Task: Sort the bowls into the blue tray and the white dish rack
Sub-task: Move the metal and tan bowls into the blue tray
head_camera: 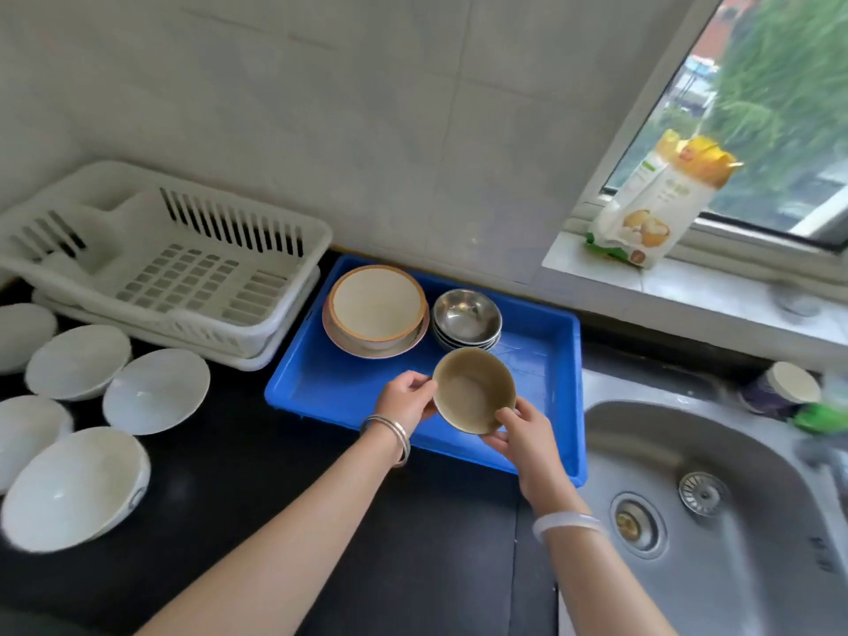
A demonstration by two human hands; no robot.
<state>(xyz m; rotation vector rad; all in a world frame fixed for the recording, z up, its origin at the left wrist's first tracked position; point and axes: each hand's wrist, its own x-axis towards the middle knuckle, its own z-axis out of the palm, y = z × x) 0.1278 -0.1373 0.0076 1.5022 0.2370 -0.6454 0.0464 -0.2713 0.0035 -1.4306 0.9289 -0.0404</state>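
Nearest: both forearms reach in over the dark table [238, 475], w/ a steel sink [716, 488] on the right. Both hands share one small olive-tan bowl [474, 390], held upright above the near half of the blue tray [316, 383]; left hand [406, 399] pinches the left rim, right hand [521, 431] is closed under and around the near-right edge. Judgement: this bowl is headed for the tray, so the good way is to keep it level, lower straight down, let the base touch the tray floor before either grip loosens, then free one hand at a time. Room is decent: tray's near and right parts look bare, so no need to crowd the far stacks. Watch the tray's raised near wall, close below the bowl, and don't drift right, where the tray edge sits just beside the sink. Further back in the tray: a cream bowl w/ orange rim [377, 301] nested on wider dishes, and beside it a stack of small steel bowls [466, 318], just beyond the held bowl. Off left, approx. six white bowls [156, 390] sit loose on the table, prob. for the white dish rack [183, 268], which stands behind them against the wall and holds no bowls that I can see.
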